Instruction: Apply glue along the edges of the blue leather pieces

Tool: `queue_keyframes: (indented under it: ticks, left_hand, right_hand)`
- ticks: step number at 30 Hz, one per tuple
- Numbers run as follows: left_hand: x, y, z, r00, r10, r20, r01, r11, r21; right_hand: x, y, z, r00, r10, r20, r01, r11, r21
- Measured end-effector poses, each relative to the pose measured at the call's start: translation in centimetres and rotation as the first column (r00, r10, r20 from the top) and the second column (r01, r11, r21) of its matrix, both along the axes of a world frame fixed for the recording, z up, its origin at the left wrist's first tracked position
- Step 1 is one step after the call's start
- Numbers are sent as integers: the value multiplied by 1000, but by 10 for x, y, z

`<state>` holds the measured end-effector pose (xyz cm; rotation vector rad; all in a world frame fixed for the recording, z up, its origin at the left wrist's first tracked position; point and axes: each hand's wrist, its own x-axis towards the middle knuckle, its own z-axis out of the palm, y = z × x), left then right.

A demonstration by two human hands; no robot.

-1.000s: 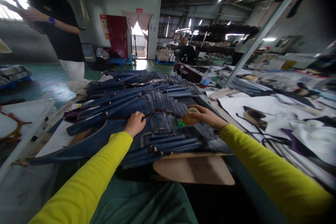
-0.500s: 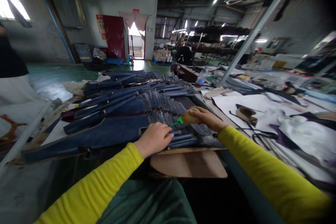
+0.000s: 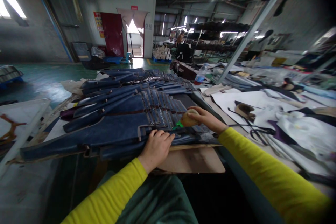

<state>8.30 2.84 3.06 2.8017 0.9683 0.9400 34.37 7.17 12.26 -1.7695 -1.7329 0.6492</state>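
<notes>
My right hand is wrapped round a tan squeeze bottle, tilted with its green nozzle pointing down to the left. The nozzle tip is at the strips of the nearest blue leather pieces; whether it touches them I cannot tell. On the front edge of these pieces lies my left hand, its fingers laid forward and slightly bent, the thumb hidden. Overlapping blue pieces are layered away from me, their narrow strips marked with dark, shiny streaks.
Below the pieces a tan board sticks out towards my knees. White sheets and dark straps spread to the right, near a slanted metal post. A plastic bottle stands behind. A white-framed stand is at the left.
My left hand has shifted slightly towards me, its fingers flatter on the leather, and the front edge of the piece has moved. The squeeze bottle has barely moved. A person at the left has gone from view.
</notes>
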Motion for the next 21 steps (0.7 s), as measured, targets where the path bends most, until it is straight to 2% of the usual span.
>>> queue_keyframes:
  ticks: [7, 11, 15, 21]
  left_hand:
    - [1, -2, -4, 1000, 10, 8, -10, 1000, 13]
    - [1, -3, -4, 1000, 15, 2, -15, 1000, 14]
    - [1, -3, -4, 1000, 12, 18, -12, 1000, 10]
    - [2, -3, -7, 999, 15, 47, -16, 1000, 12]
  right_hand:
    - [1, -6, -3, 1000, 0, -20, 0, 1000, 14]
    - [0, -9, -7, 999, 43, -12, -42, 996, 84]
    - [-6, -14, -7, 999, 42, 10, -43, 995, 91]
    - [-9, -4, -12, 998, 63, 19, -66, 969, 237]
